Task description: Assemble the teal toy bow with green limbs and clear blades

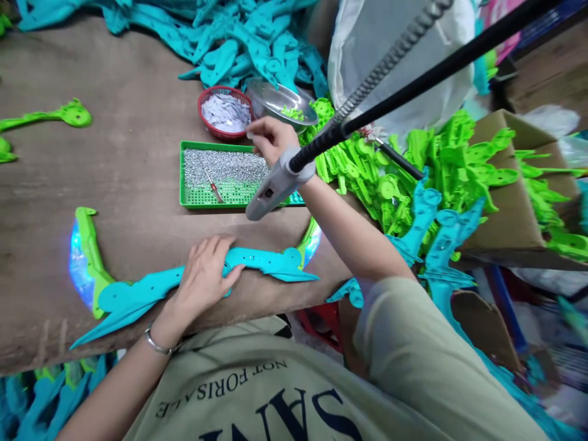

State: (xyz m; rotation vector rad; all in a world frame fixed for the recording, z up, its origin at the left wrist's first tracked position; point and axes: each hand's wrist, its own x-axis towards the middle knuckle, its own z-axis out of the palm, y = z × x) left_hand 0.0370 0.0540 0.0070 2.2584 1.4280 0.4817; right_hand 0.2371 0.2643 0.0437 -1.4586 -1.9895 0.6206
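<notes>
A blue plastic toy bow with curved green ends lies across the front of the table. A clear piece on its left end glows blue. My left hand rests over its middle, fingers and thumb gripping it. My right hand is raised above the back right of a green tray, beside a red basket of flat pale pieces. Its thumb and fingertips are pinched together; whatever is between them is too small to tell. Inside the tray are many small silver screws and a red-handled screwdriver.
A grey device on a black arm hangs across my right wrist. Behind the basket stands a metal bowl with small green pieces. Blue parts are heaped at the back, green parts at right near a cardboard box.
</notes>
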